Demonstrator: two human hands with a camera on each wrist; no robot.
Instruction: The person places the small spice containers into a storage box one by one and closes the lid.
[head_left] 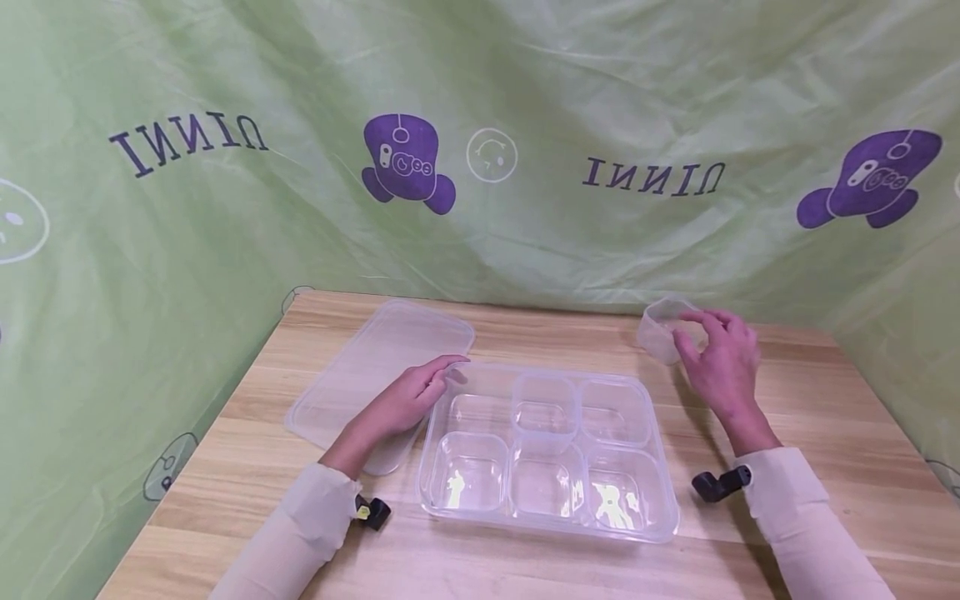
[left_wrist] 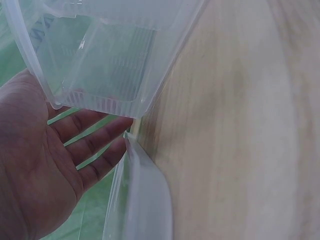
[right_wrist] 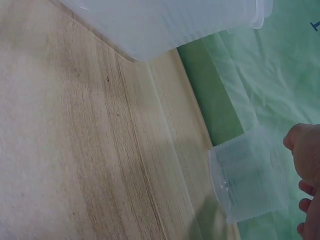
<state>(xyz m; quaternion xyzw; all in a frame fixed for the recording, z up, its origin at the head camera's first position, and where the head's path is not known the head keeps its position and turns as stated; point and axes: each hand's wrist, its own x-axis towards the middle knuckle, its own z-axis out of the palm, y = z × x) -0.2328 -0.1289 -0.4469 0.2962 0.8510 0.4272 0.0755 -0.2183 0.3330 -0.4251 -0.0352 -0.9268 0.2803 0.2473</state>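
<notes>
A large clear plastic box (head_left: 480, 523) stands on the table in the head view, with several small square cups (head_left: 544, 404) in it. Its far left corner shows the bare box floor (head_left: 476, 412) without a cup. My left hand (head_left: 412, 396) rests at that corner; in the left wrist view its fingers (left_wrist: 90, 142) extend against the outside of the box, the thumb hidden. Beyond the box on the right is a loose clear cup (head_left: 658, 337). Over it hovers my right hand (head_left: 722, 358), thumb and index finger spread apart. In the right wrist view the thumb (right_wrist: 300, 137) appears apart from the cup (right_wrist: 247, 175).
A flat clear lid (head_left: 367, 358) lies left of the box, partly under my left forearm. The wooden table (head_left: 832, 467) ends at a green curtain (head_left: 525, 250) with purple prints behind and at the sides.
</notes>
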